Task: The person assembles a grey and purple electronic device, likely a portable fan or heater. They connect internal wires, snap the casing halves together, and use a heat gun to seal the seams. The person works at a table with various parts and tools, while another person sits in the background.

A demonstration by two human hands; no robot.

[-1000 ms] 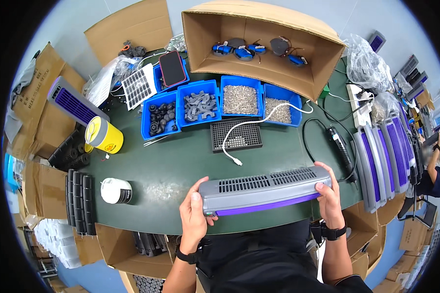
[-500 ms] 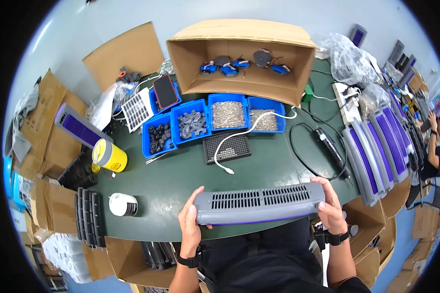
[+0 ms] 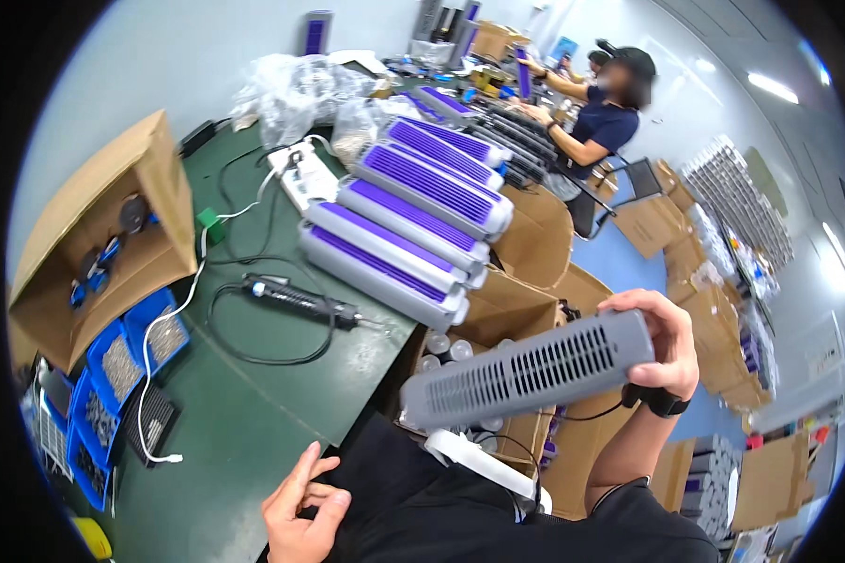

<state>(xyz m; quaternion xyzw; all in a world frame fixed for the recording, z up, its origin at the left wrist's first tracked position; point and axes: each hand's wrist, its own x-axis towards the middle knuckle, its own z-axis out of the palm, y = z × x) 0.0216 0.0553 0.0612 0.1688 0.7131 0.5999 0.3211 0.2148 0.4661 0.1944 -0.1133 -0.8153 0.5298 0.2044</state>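
Observation:
My right hand [image 3: 668, 345] grips one end of a long grey plastic housing [image 3: 526, 371] with rows of vent slots. The housing hangs tilted past the table's right edge, above open cardboard boxes, its far end free. My left hand [image 3: 305, 507] is empty, fingers apart, low over the near edge of the green table [image 3: 244, 422]. Several similar grey-and-purple housings [image 3: 408, 211] lie side by side on the table beyond the held one. A black electric screwdriver [image 3: 300, 300] with a looped cable rests to their left.
An open carton [image 3: 526, 319] holding white cylindrical parts stands beside the table. On the left are blue bins [image 3: 120, 361] of small parts and a cardboard box [image 3: 164, 211]. A white power strip [image 3: 305, 178] and plastic bags [image 3: 300, 98] lie farther back. Another person [image 3: 596, 127] works beyond.
My view has swung right. My left hand has let go of the housing. My right hand alone has carried it rightward, off the table's front edge toward the boxes.

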